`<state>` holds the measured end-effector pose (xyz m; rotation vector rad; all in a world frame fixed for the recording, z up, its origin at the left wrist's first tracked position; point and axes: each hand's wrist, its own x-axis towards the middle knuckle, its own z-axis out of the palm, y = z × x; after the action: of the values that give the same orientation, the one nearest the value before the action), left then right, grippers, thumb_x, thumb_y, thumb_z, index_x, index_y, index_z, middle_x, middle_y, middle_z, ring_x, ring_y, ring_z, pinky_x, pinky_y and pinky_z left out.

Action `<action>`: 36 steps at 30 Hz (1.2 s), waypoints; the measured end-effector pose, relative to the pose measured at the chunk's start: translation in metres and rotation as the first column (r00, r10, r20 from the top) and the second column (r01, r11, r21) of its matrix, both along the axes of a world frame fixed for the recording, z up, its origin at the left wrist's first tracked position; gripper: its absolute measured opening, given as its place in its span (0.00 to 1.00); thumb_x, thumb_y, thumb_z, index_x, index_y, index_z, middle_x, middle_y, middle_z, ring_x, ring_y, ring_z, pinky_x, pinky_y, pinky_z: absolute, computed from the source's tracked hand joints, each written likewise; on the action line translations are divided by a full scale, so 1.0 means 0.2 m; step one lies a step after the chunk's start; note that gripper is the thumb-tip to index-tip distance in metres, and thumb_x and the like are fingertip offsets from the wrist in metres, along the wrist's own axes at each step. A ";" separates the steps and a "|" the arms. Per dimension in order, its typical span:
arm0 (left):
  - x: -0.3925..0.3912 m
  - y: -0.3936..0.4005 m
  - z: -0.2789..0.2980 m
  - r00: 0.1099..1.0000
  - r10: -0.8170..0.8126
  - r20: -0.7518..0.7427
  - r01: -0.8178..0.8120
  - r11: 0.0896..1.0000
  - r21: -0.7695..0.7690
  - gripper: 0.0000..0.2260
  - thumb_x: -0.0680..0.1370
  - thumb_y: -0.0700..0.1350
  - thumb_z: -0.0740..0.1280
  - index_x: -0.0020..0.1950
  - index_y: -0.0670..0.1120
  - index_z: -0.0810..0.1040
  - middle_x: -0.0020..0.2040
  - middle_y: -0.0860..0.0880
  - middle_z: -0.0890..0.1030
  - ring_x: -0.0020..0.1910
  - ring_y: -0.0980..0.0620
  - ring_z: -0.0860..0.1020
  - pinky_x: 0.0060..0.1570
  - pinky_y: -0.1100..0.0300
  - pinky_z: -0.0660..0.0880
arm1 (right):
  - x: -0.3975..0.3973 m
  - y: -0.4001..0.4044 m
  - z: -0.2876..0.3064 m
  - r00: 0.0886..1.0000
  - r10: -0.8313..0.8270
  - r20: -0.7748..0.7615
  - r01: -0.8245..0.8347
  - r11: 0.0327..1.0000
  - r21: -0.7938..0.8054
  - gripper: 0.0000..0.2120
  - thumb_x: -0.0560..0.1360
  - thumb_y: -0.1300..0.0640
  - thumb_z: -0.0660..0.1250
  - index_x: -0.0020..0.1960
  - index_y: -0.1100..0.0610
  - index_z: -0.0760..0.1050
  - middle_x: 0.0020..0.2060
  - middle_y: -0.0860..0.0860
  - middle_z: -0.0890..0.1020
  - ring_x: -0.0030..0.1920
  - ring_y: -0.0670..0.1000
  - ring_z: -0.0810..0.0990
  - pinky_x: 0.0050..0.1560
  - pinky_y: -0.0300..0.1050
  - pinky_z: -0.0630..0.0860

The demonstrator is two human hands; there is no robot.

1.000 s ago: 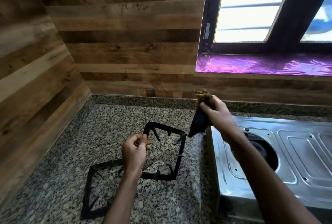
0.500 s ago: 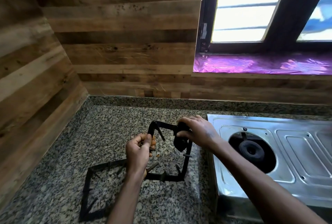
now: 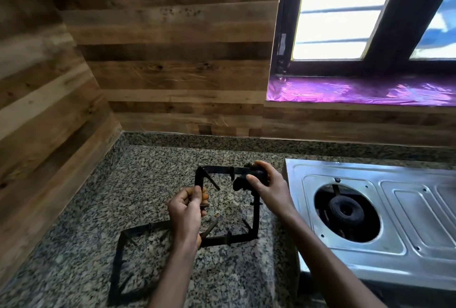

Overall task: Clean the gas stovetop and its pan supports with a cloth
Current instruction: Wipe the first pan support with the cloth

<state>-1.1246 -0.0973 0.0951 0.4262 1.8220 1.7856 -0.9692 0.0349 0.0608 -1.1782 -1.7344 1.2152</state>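
Your left hand (image 3: 187, 211) is closed around the left bar of a black square pan support (image 3: 255, 214), fingers curled over the metal, holding the frame tilted so that its far edge is raised while the near edge sits low by the granite tabletop (image 3: 153, 179). Your right hand (image 3: 270, 188) is clamped on a dark, bunched cloth (image 3: 243, 180), pressing it against the far right corner of that same pan support; the cloth wraps the bar there and hides the corner itself. A second pan support (image 3: 121, 256) lies flat on the tabletop, nearer to you and to the left, its far right part hidden behind your left forearm. Just to the right of the held frame stands the stainless steel gas stovetop (image 3: 419, 209), its top bare of supports, with the black burner (image 3: 345, 211) showing in the round opening. Whether the frame's right side touches the stovetop's edge cannot be told. Behind the tabletop runs a wall of wood-look planks (image 3: 172, 73), and above the stovetop a purple foil strip (image 3: 357, 90) lines the sill under the window (image 3: 333, 11).
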 end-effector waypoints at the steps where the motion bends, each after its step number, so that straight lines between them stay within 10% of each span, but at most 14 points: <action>1: 0.00 0.00 0.00 1.000 0.016 0.003 -0.016 1.000 0.006 0.07 0.80 0.38 0.66 0.43 0.44 0.81 0.40 0.45 0.83 0.37 0.52 0.80 0.31 0.60 0.74 | -0.01 0.00 0.00 1.000 -0.023 -0.014 0.023 1.000 0.015 0.20 0.74 0.50 0.75 0.65 0.49 0.77 0.52 0.44 0.83 0.54 0.41 0.81 0.51 0.38 0.81; 6: -0.01 -0.02 -0.04 0.998 0.062 0.027 -0.062 0.998 -0.002 0.08 0.80 0.38 0.65 0.42 0.43 0.80 0.40 0.44 0.83 0.38 0.51 0.80 0.28 0.62 0.74 | -0.02 0.00 -0.04 0.978 -0.130 -0.163 0.112 0.987 -0.116 0.07 0.75 0.55 0.74 0.52 0.48 0.82 0.46 0.50 0.86 0.50 0.50 0.85 0.52 0.56 0.83; 12: -0.05 -0.04 -0.05 0.989 0.074 0.127 -0.079 0.996 0.033 0.05 0.80 0.38 0.65 0.47 0.42 0.80 0.39 0.45 0.83 0.33 0.56 0.79 0.27 0.64 0.73 | 0.01 -0.04 -0.02 0.800 -0.395 -0.452 0.145 0.857 -0.494 0.07 0.80 0.59 0.67 0.57 0.57 0.78 0.54 0.60 0.83 0.50 0.56 0.84 0.39 0.46 0.82; 17: -0.08 -0.03 -0.07 0.971 0.026 0.237 -0.049 0.995 0.088 0.06 0.80 0.39 0.65 0.46 0.41 0.81 0.38 0.46 0.82 0.34 0.54 0.78 0.26 0.65 0.71 | 0.06 -0.09 0.02 0.903 -0.014 -0.429 -0.166 0.910 -0.380 0.13 0.79 0.58 0.68 0.63 0.55 0.78 0.53 0.59 0.85 0.53 0.60 0.85 0.53 0.58 0.82; 30: -0.07 -0.04 -0.14 0.971 -0.116 0.207 0.123 0.992 -0.021 0.16 0.84 0.53 0.57 0.61 0.43 0.73 0.50 0.43 0.79 0.45 0.48 0.78 0.42 0.53 0.75 | 0.00 -0.10 0.20 0.925 0.172 -0.339 -0.233 0.961 -0.148 0.16 0.74 0.65 0.74 0.60 0.56 0.79 0.49 0.59 0.85 0.44 0.59 0.87 0.40 0.51 0.82; 36: -0.14 -0.06 -0.11 0.963 -0.257 -0.085 0.232 0.945 -0.230 0.10 0.79 0.59 0.62 0.46 0.54 0.74 0.45 0.54 0.77 0.44 0.57 0.74 0.40 0.62 0.68 | 0.00 -0.08 0.27 0.909 0.342 -0.239 -0.363 0.931 -0.047 0.16 0.74 0.67 0.74 0.60 0.57 0.78 0.45 0.56 0.86 0.41 0.58 0.86 0.40 0.52 0.82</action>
<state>-1.1519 -0.1102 0.0722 0.6482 1.9231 1.4028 -0.9689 0.0183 0.1154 -0.7522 -1.7789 1.5915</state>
